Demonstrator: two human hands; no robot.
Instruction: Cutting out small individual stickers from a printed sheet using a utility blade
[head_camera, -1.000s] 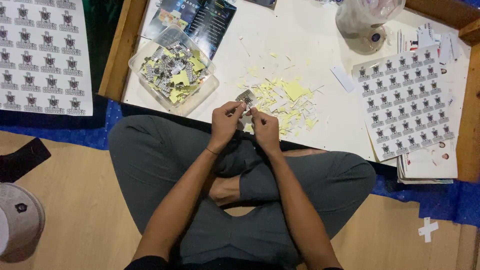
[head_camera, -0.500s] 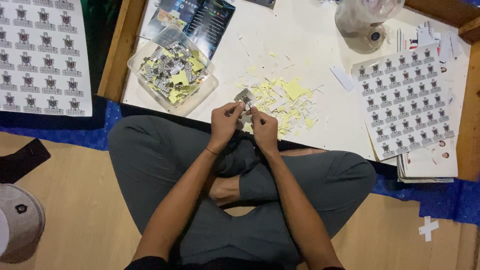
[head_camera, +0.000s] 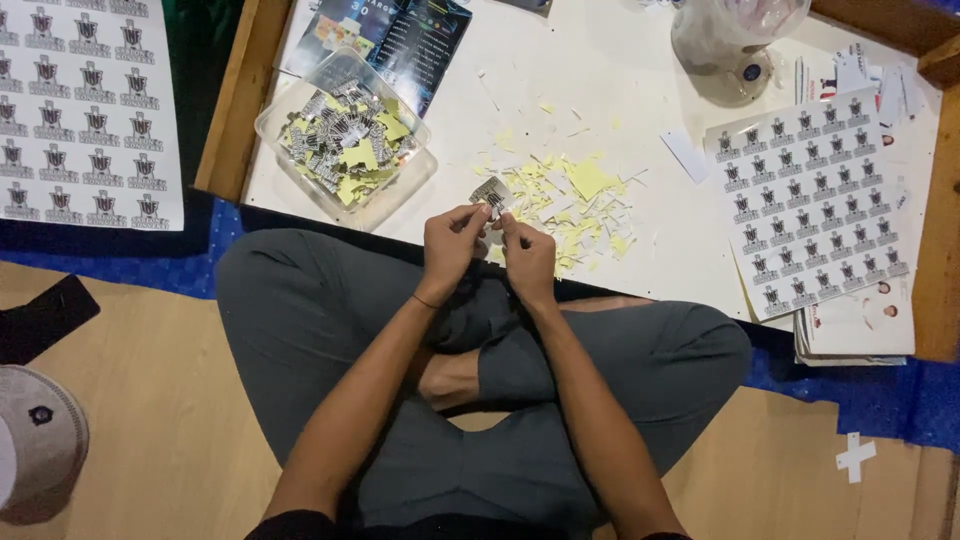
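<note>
Sticker (head_camera: 491, 192) pinched by left hand (head_camera: 450, 245) and right hand (head_camera: 530, 258) above table edge (head_camera: 330, 222).

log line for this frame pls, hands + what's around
left hand: pinches small sticker | right hand: pinches same sticker | nearby: yellow paper scraps, clear tub of cut stickers, sticker sheet | surface: low white table

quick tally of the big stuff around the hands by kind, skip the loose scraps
Sticker sheets: 2, one far left, one right
Clear tub of cut stickers: 1
Cut sticker held by both hands (left, right): 1
Dark booklet: 1
Cap: 1
Phone: 1
Total: 7
</note>
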